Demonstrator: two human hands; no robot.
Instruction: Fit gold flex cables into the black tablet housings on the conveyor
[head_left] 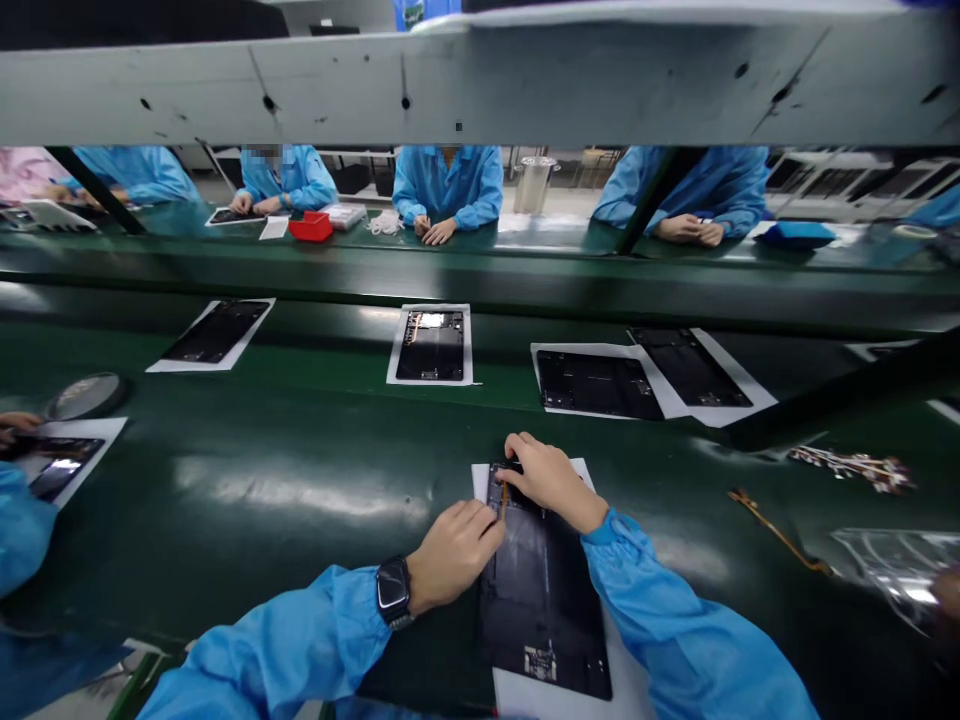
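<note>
A black tablet housing (547, 600) lies on a sheet of white paper (634, 665) on the green bench in front of me. A thin orange flex cable (504, 497) runs along its upper left part. My left hand (459, 550), with a watch (393, 590) on the wrist, pinches the cable's lower end between thumb and forefinger. At the top edge of the housing, my right hand (551, 482) is closed, its thumb and fingers bent around the cable's upper end. The exact contact there is partly hidden by the fingers.
Another flex cable (780, 530), a bundle of cables (855, 466) and a clear plastic bag (907, 570) lie to the right. Several housings, including one (600, 385), rest on paper beyond. Co-workers in blue sleeves sit opposite; one works at left. A shelf beam (465, 90) crosses overhead.
</note>
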